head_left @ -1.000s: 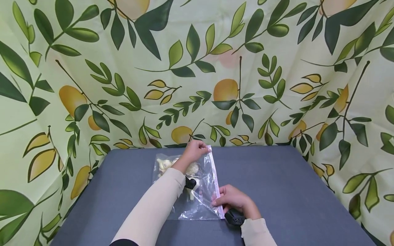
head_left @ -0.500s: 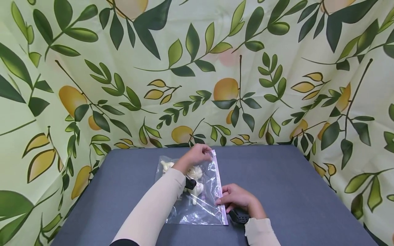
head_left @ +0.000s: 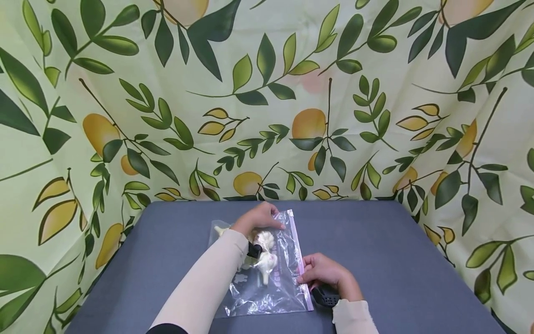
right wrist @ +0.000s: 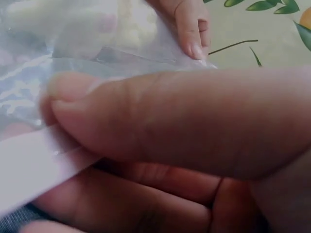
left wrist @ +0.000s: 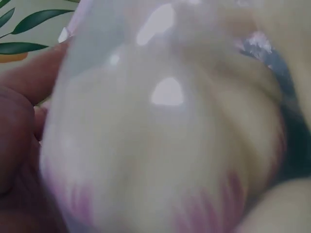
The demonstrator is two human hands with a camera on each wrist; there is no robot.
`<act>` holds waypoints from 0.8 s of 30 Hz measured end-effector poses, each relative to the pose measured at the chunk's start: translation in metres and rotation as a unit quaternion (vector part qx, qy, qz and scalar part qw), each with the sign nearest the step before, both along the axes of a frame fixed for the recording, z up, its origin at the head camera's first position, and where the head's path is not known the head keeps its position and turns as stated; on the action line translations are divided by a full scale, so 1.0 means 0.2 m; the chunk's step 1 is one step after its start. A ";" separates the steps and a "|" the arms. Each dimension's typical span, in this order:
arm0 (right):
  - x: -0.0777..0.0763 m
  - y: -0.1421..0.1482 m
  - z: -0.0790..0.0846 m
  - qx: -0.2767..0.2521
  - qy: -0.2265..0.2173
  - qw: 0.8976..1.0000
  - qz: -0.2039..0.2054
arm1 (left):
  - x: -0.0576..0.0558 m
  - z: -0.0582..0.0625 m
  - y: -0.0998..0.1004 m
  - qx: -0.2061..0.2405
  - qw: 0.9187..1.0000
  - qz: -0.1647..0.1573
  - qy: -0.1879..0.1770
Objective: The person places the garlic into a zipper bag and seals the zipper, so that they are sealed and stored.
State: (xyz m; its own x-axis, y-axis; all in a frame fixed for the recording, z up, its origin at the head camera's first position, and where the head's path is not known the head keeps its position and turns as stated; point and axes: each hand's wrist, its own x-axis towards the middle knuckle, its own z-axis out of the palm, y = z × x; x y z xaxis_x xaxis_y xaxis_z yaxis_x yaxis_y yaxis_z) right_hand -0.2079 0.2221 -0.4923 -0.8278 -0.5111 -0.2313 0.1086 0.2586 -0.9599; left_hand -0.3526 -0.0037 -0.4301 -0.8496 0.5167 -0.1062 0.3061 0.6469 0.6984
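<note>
A clear slider zip bag [head_left: 260,294] lies flat on the table with several garlic bulbs [head_left: 267,263] inside. Its pinkish zip strip [head_left: 297,241] runs along the right side, a small white slider [head_left: 290,213] at the far end. My left hand [head_left: 259,218] pinches the bag's far edge near that end, its thumb on the film; the forearm covers part of the bag. Lower down, my right hand [head_left: 323,271] pinches the zip strip between thumb and index finger, as the right wrist view shows up close. One garlic bulb [left wrist: 160,136] under film fills the left wrist view.
The bag lies on a dark grey table [head_left: 375,241]. Behind and on both sides hangs a cloth [head_left: 267,116] printed with leaves and yellow fruit. A black wrist camera [head_left: 327,296] sits below the right hand, near the bag's corner.
The bag has slid nearer, its zip side shifting slightly right. My left hand has come down with it, its thumb now straighter over the film. My right hand has moved a little right, still pinching the strip.
</note>
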 end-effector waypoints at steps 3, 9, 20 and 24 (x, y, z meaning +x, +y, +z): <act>-0.02 0.00 0.02 0.000 -0.005 1.000 -0.009 | 0.00 0.01 0.00 0.014 1.000 -0.015 0.016; -0.17 -0.05 0.10 0.026 0.036 0.991 -0.125 | 0.03 0.03 0.05 0.014 0.998 -0.041 0.041; -0.42 -0.12 0.20 0.052 0.107 0.951 -0.284 | 0.07 0.05 0.12 0.028 0.997 -0.048 0.044; -0.43 -0.11 0.20 0.027 0.099 0.956 -0.273 | 0.08 0.07 0.15 0.060 0.997 -0.033 0.037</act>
